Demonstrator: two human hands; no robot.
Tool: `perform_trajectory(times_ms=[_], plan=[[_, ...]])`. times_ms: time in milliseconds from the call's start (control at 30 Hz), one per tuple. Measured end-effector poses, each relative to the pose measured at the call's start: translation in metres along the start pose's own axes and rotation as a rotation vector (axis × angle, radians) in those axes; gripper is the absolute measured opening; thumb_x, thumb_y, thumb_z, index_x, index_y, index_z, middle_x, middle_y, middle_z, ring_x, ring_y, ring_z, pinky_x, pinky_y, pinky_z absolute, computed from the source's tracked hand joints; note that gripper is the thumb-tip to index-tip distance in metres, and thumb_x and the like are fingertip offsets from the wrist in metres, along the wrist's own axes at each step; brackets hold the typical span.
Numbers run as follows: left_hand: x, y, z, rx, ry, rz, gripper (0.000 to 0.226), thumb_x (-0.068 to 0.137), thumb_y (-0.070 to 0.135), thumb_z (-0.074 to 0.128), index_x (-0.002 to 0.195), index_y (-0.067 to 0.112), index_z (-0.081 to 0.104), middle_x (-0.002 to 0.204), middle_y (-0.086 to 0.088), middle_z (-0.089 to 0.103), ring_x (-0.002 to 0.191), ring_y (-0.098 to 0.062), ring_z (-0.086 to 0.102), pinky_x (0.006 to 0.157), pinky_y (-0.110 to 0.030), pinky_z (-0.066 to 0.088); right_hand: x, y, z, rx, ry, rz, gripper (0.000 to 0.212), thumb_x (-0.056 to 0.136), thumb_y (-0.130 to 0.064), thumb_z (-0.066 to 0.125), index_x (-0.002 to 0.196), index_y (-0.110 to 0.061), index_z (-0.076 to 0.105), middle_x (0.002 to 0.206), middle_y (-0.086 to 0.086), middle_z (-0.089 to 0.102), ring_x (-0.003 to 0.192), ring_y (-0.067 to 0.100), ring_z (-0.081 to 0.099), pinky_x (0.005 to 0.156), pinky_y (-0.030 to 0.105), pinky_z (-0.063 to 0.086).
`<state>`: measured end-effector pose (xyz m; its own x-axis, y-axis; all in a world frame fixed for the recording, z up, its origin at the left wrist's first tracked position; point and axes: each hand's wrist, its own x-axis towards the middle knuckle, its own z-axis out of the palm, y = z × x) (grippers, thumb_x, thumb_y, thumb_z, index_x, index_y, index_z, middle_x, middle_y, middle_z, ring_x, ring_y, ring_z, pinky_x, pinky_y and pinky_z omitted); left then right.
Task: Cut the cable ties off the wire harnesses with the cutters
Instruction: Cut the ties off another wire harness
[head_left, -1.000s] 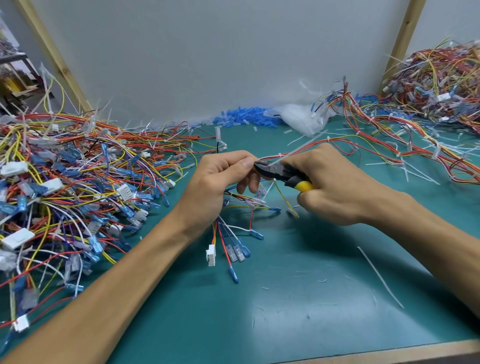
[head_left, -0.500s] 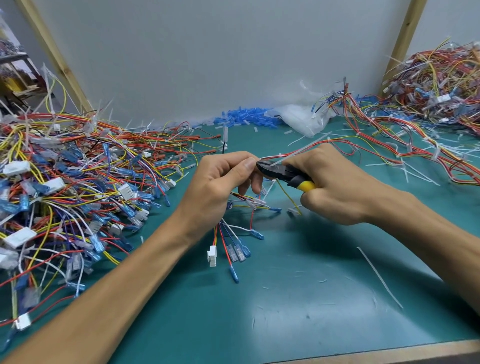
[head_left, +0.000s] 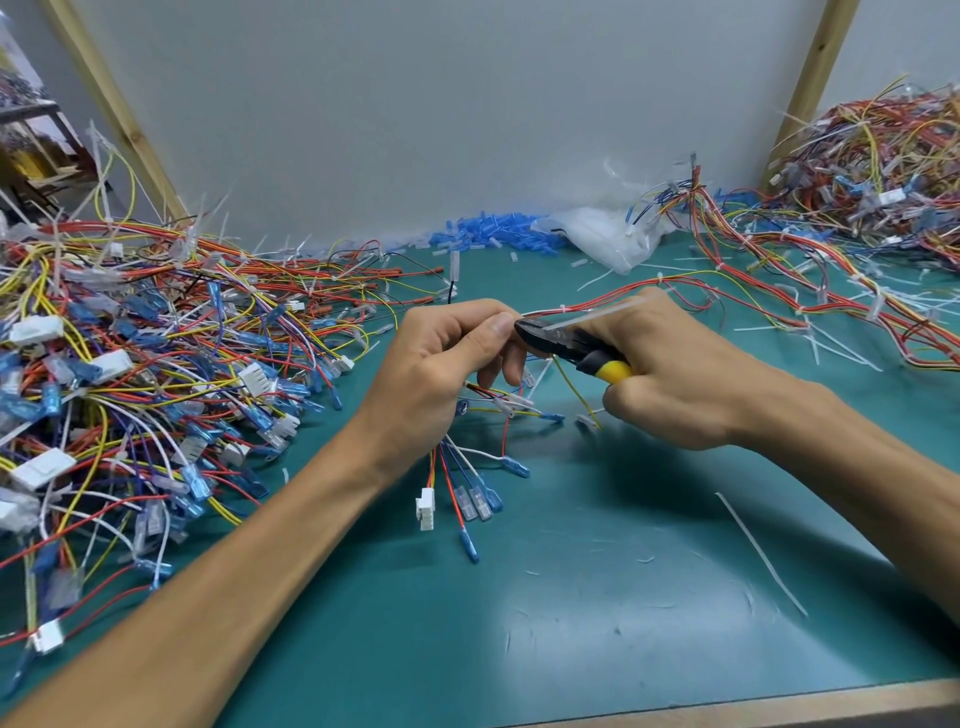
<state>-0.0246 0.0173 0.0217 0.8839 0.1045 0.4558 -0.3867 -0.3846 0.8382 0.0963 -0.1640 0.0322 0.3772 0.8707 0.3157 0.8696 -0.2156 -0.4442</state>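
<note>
Nearest the camera, along the bottom edge, runs the wooden lip of the table. Beyond it lies a green mat with a cut-off tie lying loose on its right side. Both bare forearms reach in from the lower corners and meet over the middle of the mat.

The left hand is turned knuckles-up with its fingers curled. Its thumb presses against the forefinger, pinching the harness. The loose ends of the harness fan out below the palm onto the mat, among them a white plug and several blue-tipped leads.

The right hand is wrapped round the yellow handle of the cutters. Their black head points left, right up against the left thumb. A white cable tie lies across the head where the harness's red wires leave the left hand. The blades seem nearly closed on it, though the fingers hide the tips.

Further back, a heap of harnesses covers the left of the mat. Against the grey wall sit a scatter of blue sleeves and a clear bag. A second heap fills the far right corner.
</note>
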Motion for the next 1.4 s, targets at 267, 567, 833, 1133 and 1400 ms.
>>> perform_trajectory(times_ms=[267,567,833,1133,1400], plan=[[0.0011,-0.0022,0.0002,-0.05,0.063,-0.043,0.035,0.103,0.014,0.045,0.085,-0.003,0.07,0.066,-0.008,0.056,0.066,-0.022,0.049,0.061,-0.029,0.038,0.0038,0.0021,0.0025,-0.005,0.058,0.017,0.024,0.06,-0.01,0.038,0.064,-0.033,0.037,0.068,0.009,0.027,0.065,0.017,0.018,0.056,0.041,0.017],[-0.0008,-0.0031,0.0038,0.008,0.164,-0.012,0.031,0.102,0.014,0.048,0.084,0.004,0.07,0.065,-0.01,0.052,0.063,-0.046,0.038,0.056,-0.054,0.029,0.0027,0.0067,0.0003,-0.215,0.062,0.011,0.019,0.062,-0.021,0.048,0.067,-0.025,0.03,0.058,0.003,0.039,0.062,0.037,0.037,0.054,0.053,0.035],[-0.0024,-0.0017,0.0055,0.022,0.188,-0.021,0.031,0.102,0.015,0.05,0.085,0.003,0.073,0.065,-0.023,0.052,0.061,-0.045,0.039,0.055,-0.053,0.028,0.0036,0.0085,-0.0012,-0.126,0.022,0.034,0.019,0.056,-0.012,0.044,0.066,-0.016,0.029,0.065,0.017,0.032,0.067,0.04,0.029,0.053,0.054,0.025],[-0.0023,-0.001,0.0059,0.017,0.164,-0.01,0.03,0.103,0.014,0.049,0.085,0.006,0.072,0.063,-0.007,0.052,0.062,-0.043,0.037,0.055,-0.052,0.028,0.0012,0.0024,-0.0035,-0.058,0.004,0.049,0.016,0.056,-0.01,0.039,0.068,-0.01,0.028,0.07,0.021,0.028,0.067,0.024,0.017,0.057,0.051,0.018],[-0.002,-0.0019,0.0049,0.01,0.162,-0.007,0.031,0.103,0.015,0.05,0.085,0.005,0.074,0.063,-0.006,0.054,0.061,-0.042,0.037,0.055,-0.053,0.028,0.0001,0.0022,-0.0042,-0.004,-0.005,0.064,0.012,0.06,-0.011,0.038,0.068,-0.012,0.029,0.072,0.016,0.024,0.068,0.017,0.016,0.058,0.049,0.016]])
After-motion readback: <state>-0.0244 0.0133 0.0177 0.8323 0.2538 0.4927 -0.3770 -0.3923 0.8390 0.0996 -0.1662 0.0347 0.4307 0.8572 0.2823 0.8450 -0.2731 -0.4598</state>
